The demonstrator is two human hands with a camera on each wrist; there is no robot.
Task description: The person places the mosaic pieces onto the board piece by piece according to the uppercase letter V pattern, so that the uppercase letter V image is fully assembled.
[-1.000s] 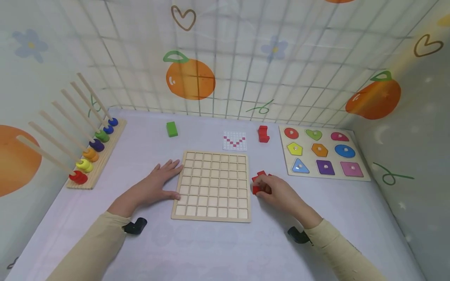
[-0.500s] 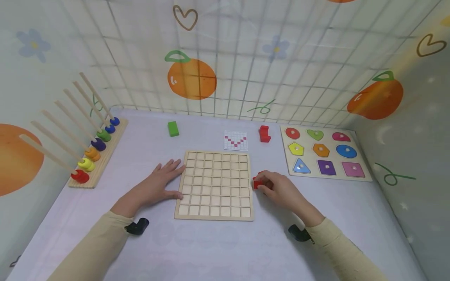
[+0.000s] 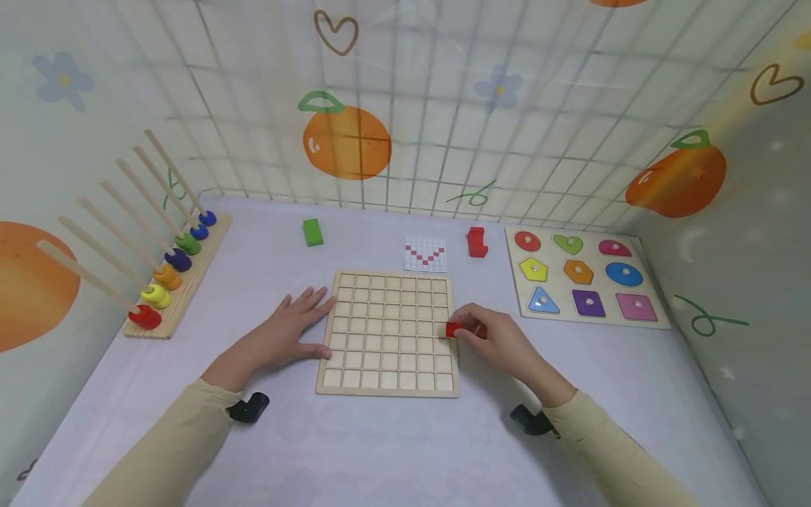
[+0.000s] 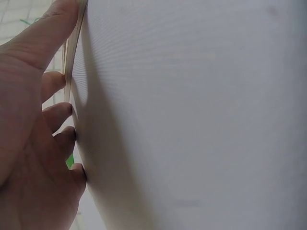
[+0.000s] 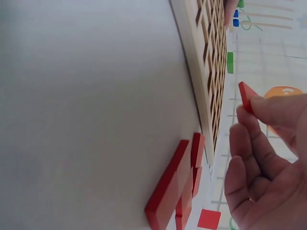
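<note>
Farthest left, a wooden peg rack (image 3: 181, 299) stands with coloured beads on its base. Next, the left hand (image 3: 285, 336) lies with fingers spread, its thumb on the left rim of the grid board (image 3: 388, 389). Behind that board lies a pattern card (image 3: 425, 254). Over the right rim, the right hand (image 3: 497, 334) pinches a red tile (image 3: 453, 329); more red pieces (image 5: 165, 201) lie just beside the board. Farther right rests a shape puzzle (image 3: 556, 271).

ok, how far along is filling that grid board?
Barely started.
Done: nothing visibly placed; the wooden grid board looks bare, left hand touching its edge.
In hand: right hand pinches a red tile at the board's right edge.
Remaining: more red tiles beside it; the V-pattern card, probably to copy.
</note>
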